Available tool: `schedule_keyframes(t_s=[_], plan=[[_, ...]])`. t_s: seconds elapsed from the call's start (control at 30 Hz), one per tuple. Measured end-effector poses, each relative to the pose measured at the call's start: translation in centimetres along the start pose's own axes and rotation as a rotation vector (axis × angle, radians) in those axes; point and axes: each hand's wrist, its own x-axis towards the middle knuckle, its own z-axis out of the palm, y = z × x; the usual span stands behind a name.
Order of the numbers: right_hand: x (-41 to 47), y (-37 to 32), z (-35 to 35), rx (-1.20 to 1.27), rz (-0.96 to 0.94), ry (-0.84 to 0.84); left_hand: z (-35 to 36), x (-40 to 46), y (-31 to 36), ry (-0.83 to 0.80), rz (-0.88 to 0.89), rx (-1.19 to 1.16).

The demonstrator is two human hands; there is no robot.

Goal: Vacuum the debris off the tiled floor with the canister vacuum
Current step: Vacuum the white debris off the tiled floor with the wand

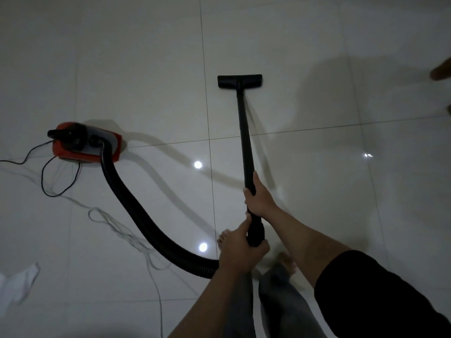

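A red and black canister vacuum sits on the glossy white tiled floor at the left. Its ribbed black hose curves down and right to the black wand. The flat black floor nozzle rests on a tile straight ahead. My right hand grips the wand higher up. My left hand grips the cuff where the hose joins the wand. No debris is plain to see in the dim light.
A thin black power cord loops beside the canister. A pale cord trails across the floor at the lower left. A white cloth lies at the left edge. Another person's foot shows at the right edge. My bare feet stand below the wand.
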Motion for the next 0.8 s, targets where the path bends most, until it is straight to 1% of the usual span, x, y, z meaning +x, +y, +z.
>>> schedule_keyframes(t_s=[0.17,0.3,0.37,0.53,0.7,0.8], plan=[[-1.5,1.9,-3.3,0.016,-0.005,0.023,2.4,-0.8,2.2,-0.062,0.078,0.048],[-1.9,3.2,-6.7,-0.013,0.002,0.031,4.7,-0.8,5.2,-0.088,0.090,0.136],[-1.7,3.6,-8.8,-0.025,0.007,0.024,6.1,-0.3,6.9,-0.105,0.080,0.139],[0.0,3.7,-14.0,-0.061,0.000,-0.021,9.5,1.7,10.7,-0.086,0.022,0.024],[2.3,3.4,-18.2,-0.103,0.005,-0.049,12.2,4.4,13.4,-0.064,0.001,-0.017],[3.9,2.7,-19.8,-0.127,0.006,-0.055,12.6,6.4,14.6,-0.064,-0.020,-0.015]])
